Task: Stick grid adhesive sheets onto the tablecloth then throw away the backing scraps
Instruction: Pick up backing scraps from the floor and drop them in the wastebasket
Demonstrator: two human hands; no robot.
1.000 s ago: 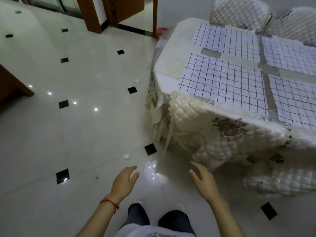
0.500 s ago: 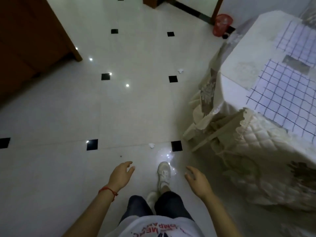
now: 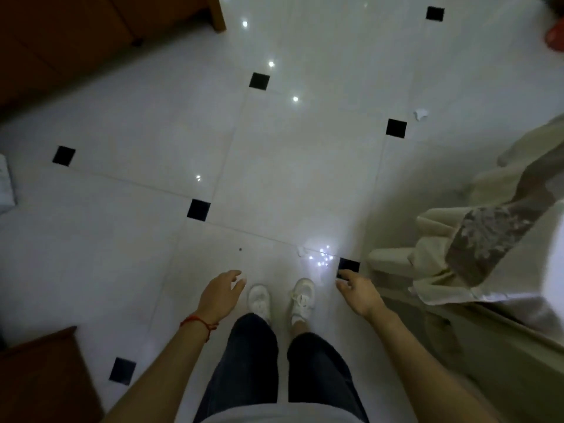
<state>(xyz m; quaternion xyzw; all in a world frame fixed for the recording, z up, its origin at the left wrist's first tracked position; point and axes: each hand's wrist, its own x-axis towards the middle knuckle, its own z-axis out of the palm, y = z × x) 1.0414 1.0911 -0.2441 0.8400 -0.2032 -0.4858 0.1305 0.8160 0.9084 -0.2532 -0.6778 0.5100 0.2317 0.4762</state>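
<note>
White glossy floor tiles (image 3: pixel 290 166) with black diamond insets, person standing, white sneakers (image 3: pixel 280 300) together. Left hand (image 3: pixel 221 293) loosely open, fingers slightly curled, empty, red string bracelet (image 3: pixel 198 323) on wrist. Right hand (image 3: pixel 358 290) loosely open, empty. Tablecloth (image 3: pixel 488 239) hangs just right of right hand. Small white scrap (image 3: pixel 420 113) on floor, well ahead of sneakers; another scrap (image 3: pixel 300 251) just ahead of sneakers. Grid sheets out of view.

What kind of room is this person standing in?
Probably a dining room in a home. The floor is glossy pale tile with small black insets, a draped tablecloth hangs at the right, and dark wooden furniture stands at the upper left. Both hands are empty.
</note>
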